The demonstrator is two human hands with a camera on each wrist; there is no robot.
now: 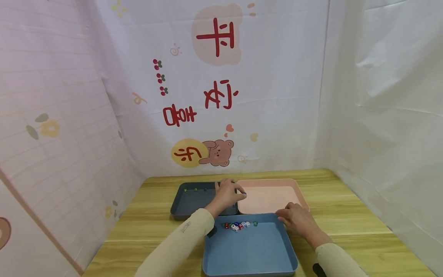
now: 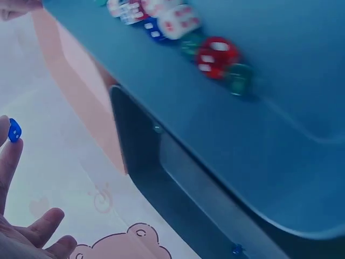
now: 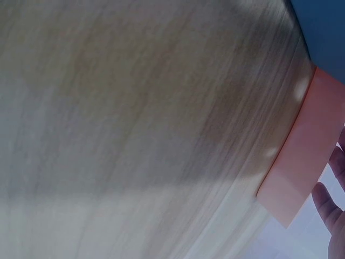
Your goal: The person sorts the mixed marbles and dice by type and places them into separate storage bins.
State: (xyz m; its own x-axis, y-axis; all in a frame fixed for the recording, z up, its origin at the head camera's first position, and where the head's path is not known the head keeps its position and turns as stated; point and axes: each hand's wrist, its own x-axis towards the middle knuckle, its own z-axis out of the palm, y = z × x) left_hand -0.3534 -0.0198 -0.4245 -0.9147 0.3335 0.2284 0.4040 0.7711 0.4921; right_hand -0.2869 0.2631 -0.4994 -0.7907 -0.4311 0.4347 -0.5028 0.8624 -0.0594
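From the head view I see the dark tray (image 1: 188, 203) left of the pink tray (image 1: 266, 196), with small green bits along its far edge. My left hand (image 1: 226, 194) hovers over the seam between those two trays, fingers pinched on a blue die (image 1: 244, 193) right at the pink tray's left rim. The left wrist view shows what the head view barely does: the blue die (image 2: 14, 130) sits at a fingertip (image 2: 8, 154), with the other fingers loosely curled below it. That view also shows the dice (image 2: 178, 32) up close in red, white, blue and green; from the head they are a small row (image 1: 239, 225) in the blue tray (image 1: 249, 250), just in front of the pink tray. My right hand (image 1: 299, 219) rests, fingers relaxed and holding nothing, at the pink tray's near right corner. The right wrist view gives only the table (image 3: 135, 124), the pink wall and fingertips (image 3: 331, 208).
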